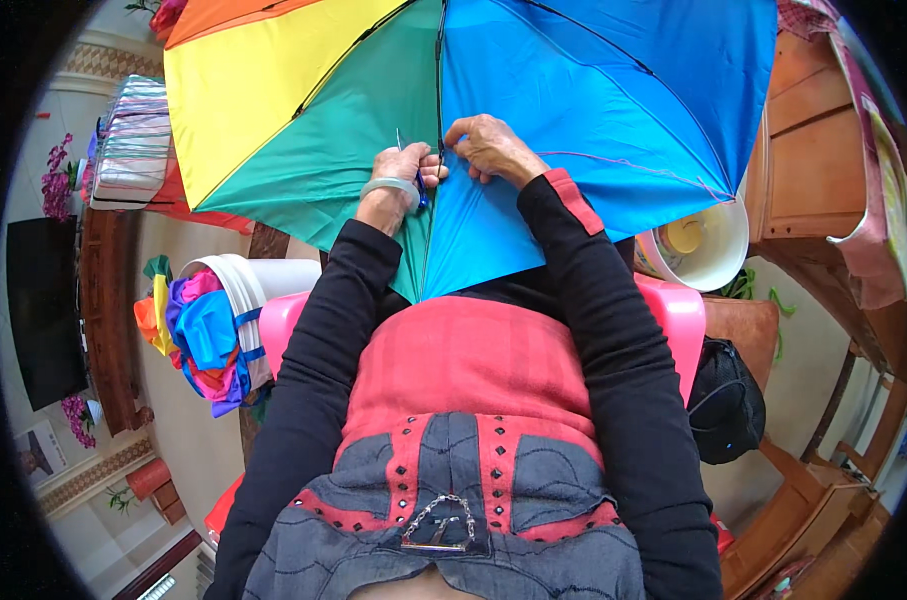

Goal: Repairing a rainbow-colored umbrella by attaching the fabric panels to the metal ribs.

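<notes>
An opened umbrella canopy in rainbow panels, with a green panel [338, 150] and a light-blue panel [573, 130] nearest, spreads inside-up over my lap. A dark metal rib [439, 60] runs along the seam between them. My left hand [401, 185], with a pale bangle at the wrist, is closed beside this rib. It holds what looks like small blue-handled scissors [422, 196], a thin metal tip showing above the fingers. My right hand [493, 150] pinches close to the rib. From it a purplish thread [623, 163] trails right across the blue cloth. Its fingertips hide any needle.
A white bucket [273, 275] heaped with colourful cloth [205, 330] stands at left. At right are a white tub [718, 245], a black bag [725, 400] and wooden furniture [803, 130]. I sit on a pink chair [673, 320]. A bundle of metal rods [133, 140] lies far left.
</notes>
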Motion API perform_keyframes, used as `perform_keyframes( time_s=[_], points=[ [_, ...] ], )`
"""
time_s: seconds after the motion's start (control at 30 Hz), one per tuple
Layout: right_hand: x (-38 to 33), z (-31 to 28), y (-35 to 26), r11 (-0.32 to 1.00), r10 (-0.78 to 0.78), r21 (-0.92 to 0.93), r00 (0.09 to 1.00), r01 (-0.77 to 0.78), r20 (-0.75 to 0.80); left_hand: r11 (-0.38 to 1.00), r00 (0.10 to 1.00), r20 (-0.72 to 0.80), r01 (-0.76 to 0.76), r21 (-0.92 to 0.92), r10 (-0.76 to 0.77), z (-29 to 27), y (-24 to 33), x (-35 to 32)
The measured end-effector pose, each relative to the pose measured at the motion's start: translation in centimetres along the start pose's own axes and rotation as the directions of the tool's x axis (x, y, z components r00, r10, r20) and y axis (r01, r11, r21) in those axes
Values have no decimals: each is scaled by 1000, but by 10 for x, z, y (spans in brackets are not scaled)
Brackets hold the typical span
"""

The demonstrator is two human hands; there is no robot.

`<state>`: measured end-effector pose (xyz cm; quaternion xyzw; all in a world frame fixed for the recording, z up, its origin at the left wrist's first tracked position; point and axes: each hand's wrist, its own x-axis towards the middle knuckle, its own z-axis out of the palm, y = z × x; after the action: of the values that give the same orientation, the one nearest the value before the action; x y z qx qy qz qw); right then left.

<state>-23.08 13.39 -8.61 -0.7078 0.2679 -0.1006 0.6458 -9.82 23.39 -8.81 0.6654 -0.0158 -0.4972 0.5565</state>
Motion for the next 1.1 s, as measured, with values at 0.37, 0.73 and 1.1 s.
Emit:
perform_keyframes(
  time_s=[0.37,0.73,1.1],
  points=[
    [-1,1,-6,995,38,-88,999,-38,-10,999,1000,11,-1,-55,1,4,1,-7],
    [2,3,-1,1000,11,-15,1000,-11,-12,997,1000,-3,-17,-73,17,4,-1,-7],
    [3,10,-6,990,-19,-142,994,4,-103,999,988,147,-30,-37,35,-6,-6,5]
  ],
)
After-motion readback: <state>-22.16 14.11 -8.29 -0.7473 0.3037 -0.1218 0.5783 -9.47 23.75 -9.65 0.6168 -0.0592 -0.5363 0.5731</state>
